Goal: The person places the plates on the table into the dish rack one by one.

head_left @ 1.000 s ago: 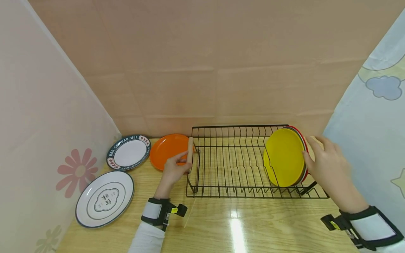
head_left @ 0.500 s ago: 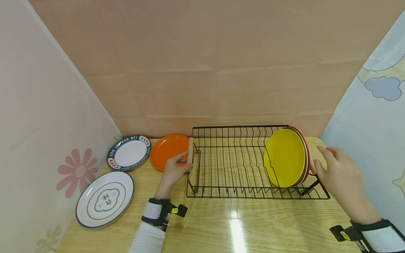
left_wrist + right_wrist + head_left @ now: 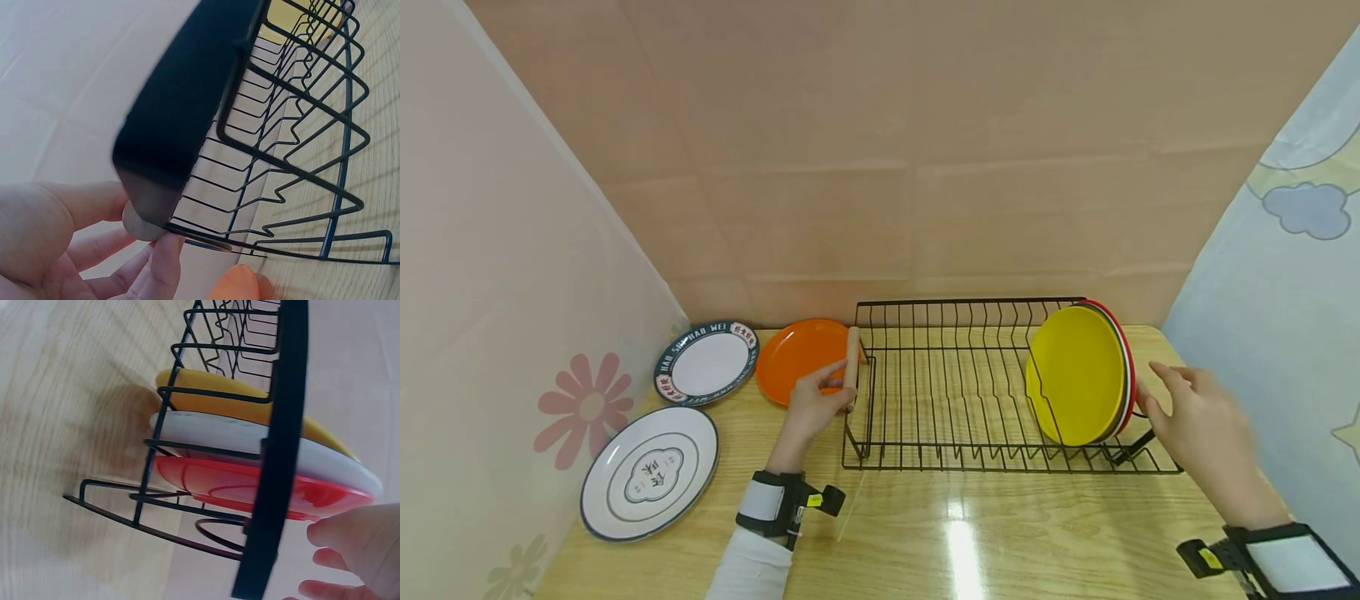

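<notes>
A black wire dish rack (image 3: 955,450) stands on the table. My left hand (image 3: 812,404) pinches the pale wooden handle (image 3: 852,367) at its left end, thumb on one side and fingers on the other. Leaning upright in the rack's right end are a yellow plate (image 3: 1072,375), a white plate (image 3: 219,432) and a red plate (image 3: 250,485), stacked close together. My right hand (image 3: 1202,425) is just outside the right end, its fingers loosely bent near the red plate's edge. In the right wrist view no object shows between those fingers.
An orange plate (image 3: 790,354) lies left of the rack, partly behind my left hand. Further left are a white plate with a dark patterned rim (image 3: 707,364) and a larger white plate with a printed centre (image 3: 651,475). A tan sheet (image 3: 880,167) hangs behind the table.
My right hand has drawn back from the upright plates to the right and toward the front. The left hand keeps its grip on the handle, and the rack and plates stay put.
</notes>
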`<state>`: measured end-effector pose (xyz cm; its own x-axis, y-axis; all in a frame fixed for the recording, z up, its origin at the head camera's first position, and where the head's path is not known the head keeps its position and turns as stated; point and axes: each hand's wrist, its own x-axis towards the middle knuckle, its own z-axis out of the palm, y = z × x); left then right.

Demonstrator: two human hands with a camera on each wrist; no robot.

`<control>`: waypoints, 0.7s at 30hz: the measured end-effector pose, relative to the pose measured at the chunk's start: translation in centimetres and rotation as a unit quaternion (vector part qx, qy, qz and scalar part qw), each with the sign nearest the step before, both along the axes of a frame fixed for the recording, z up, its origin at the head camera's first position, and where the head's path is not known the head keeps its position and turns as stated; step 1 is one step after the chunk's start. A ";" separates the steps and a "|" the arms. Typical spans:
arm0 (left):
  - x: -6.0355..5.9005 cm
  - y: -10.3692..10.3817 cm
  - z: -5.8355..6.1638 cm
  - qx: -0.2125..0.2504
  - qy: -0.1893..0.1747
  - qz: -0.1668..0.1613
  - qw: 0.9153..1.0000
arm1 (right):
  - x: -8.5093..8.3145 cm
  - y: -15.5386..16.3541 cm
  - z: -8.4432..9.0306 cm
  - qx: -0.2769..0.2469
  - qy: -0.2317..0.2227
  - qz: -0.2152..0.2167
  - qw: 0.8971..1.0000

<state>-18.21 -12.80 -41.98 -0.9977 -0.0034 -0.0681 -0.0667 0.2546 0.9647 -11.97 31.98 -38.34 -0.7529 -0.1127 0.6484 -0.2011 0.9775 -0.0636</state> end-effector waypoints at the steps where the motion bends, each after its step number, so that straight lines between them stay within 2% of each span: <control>1: 0.0 0.0 0.0 0.000 0.001 0.000 1.000 | -0.1 0.0 -0.2 -0.002 -0.001 0.001 1.000; 6: 0.0 0.0 -0.1 0.004 0.005 -0.002 1.000 | -0.4 0.2 -0.9 0.004 0.016 0.013 1.000; 15: 0.0 0.0 -0.1 0.008 0.007 -0.001 1.000 | -0.8 0.4 -1.6 -0.013 -0.028 0.026 0.999; 21: 0.0 0.0 -0.1 0.005 0.008 -0.001 1.000 | -1.2 0.4 -2.0 -0.013 -0.019 0.041 0.999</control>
